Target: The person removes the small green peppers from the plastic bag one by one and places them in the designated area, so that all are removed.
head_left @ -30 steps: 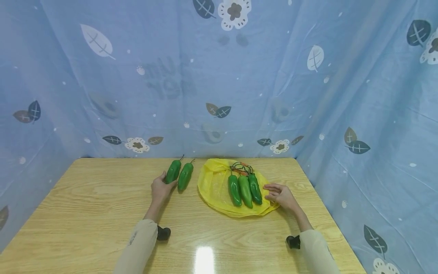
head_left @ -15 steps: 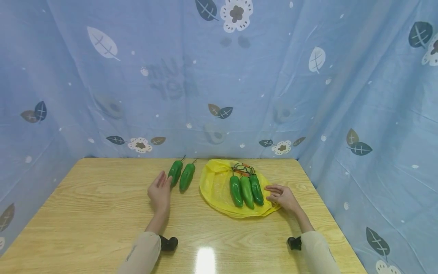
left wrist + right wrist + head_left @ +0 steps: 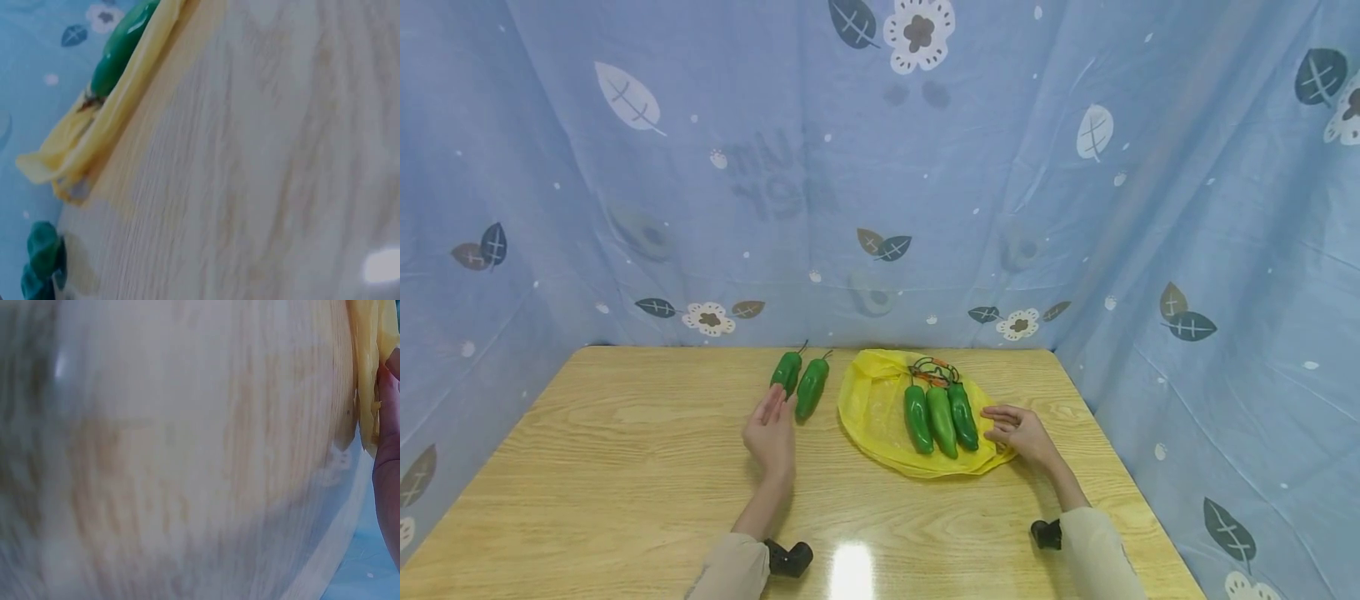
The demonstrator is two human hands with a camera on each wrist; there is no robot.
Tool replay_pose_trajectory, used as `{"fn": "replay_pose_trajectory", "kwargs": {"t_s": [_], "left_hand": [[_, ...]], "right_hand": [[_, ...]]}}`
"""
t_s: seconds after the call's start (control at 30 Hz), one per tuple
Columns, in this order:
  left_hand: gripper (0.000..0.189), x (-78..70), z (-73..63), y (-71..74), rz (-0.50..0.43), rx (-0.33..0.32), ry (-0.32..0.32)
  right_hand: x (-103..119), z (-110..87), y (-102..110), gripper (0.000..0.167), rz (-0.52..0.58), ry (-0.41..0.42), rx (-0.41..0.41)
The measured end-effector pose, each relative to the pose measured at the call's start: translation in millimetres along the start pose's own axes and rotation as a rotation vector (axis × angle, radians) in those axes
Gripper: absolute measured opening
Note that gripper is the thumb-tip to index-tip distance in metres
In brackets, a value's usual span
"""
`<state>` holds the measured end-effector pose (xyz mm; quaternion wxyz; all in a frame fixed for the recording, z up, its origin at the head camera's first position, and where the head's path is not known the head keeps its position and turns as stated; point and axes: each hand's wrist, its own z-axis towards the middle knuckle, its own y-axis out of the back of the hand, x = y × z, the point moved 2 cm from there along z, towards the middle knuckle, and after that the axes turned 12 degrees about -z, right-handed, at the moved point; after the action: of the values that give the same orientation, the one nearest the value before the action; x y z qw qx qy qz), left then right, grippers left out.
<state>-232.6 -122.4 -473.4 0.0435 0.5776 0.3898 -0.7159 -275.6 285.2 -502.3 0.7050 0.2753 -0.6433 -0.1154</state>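
My left hand [image 3: 772, 429] hovers just in front of two green peppers on the table, its fingers loosely extended and holding nothing. The left pepper [image 3: 787, 372] is partly covered by the fingertips in the head view; the right pepper [image 3: 812, 388] shows fully. Farther right, three green peppers [image 3: 941, 419] lie side by side on a spread yellow plastic bag [image 3: 871, 404]. My right hand [image 3: 1022, 433] rests at the bag's right edge, fingers fairly straight and touching the plastic. In the right wrist view, the hand [image 3: 389, 469] lies against the yellow plastic [image 3: 367, 369].
A dark cord with orange parts [image 3: 932, 369] lies by the stems of the three peppers. The wooden table [image 3: 647, 467] ends at a blue patterned curtain [image 3: 820, 183] behind and another stretch at the right.
My left hand has let go of the left pepper and drawn back, then moved a little right, palm turning up. The right hand keeps its place at the bag.
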Motion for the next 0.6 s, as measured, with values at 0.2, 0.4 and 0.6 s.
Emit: {"fn": "replay_pose_trajectory", "kwargs": {"t_s": [0.2,0.4,0.6], "left_hand": [[0.042,-0.1,-14.6,-7.1,0.002,0.039,0.011],[0.039,2.6,-24.7,-12.2,-0.009,0.084,-0.003],[0.038,4.6,-33.9,-16.1,-0.012,0.136,-0.021]], "right_hand": [[0,-0.8,1,0.046,-0.012,0.031,0.005],[-1,-1.2,1,0.046,0.004,0.031,0.011],[-1,-1.1,0,0.047,0.015,0.022,0.01]]}}
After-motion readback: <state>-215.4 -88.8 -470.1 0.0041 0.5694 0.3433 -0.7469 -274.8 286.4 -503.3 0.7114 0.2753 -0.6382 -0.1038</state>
